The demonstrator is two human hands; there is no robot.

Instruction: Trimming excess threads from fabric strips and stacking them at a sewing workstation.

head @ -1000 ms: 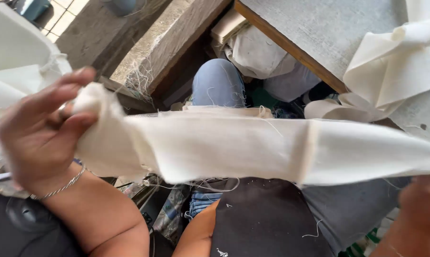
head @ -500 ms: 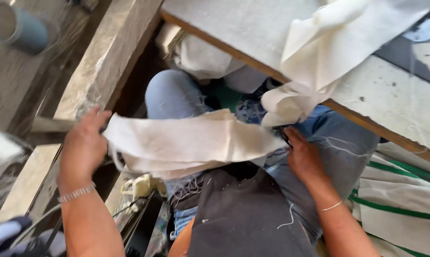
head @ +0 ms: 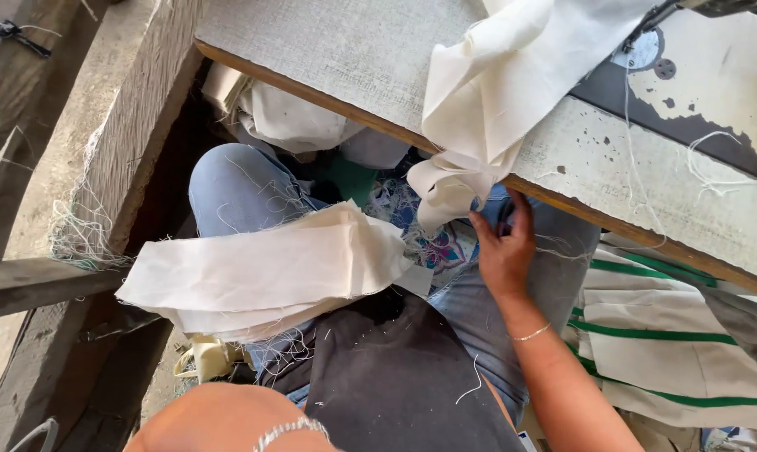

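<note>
A folded strip of cream cloth (head: 270, 272) is lying across the person's lap, resting on the left thigh in blue jeans (head: 236, 188), its frayed edges trailing loose threads. No hand is holding it; it is sitting well to the left of the right hand (head: 502, 247), apart from it. That hand is reaching up toward the lower end of a second cream cloth (head: 487, 109), which is draping down over the edge of the bench (head: 353, 59), and its fingers are touching or lying just beside those hanging folds; whether the grip is closing on the fabric I cannot tell. A thin bracelet is circling the right wrist. Of the left arm only a wrist with a silver bracelet (head: 286, 428) is showing at the bottom edge, so its grip is out of sight. A dark apron (head: 395, 377) is covering the lap below the strip. The bench is speckled grey with a wooden edge. To the right, white cloth with green stripes (head: 655, 351) is piling up. To the left, a concrete ledge (head: 102, 159) is carrying tangled threads
</note>
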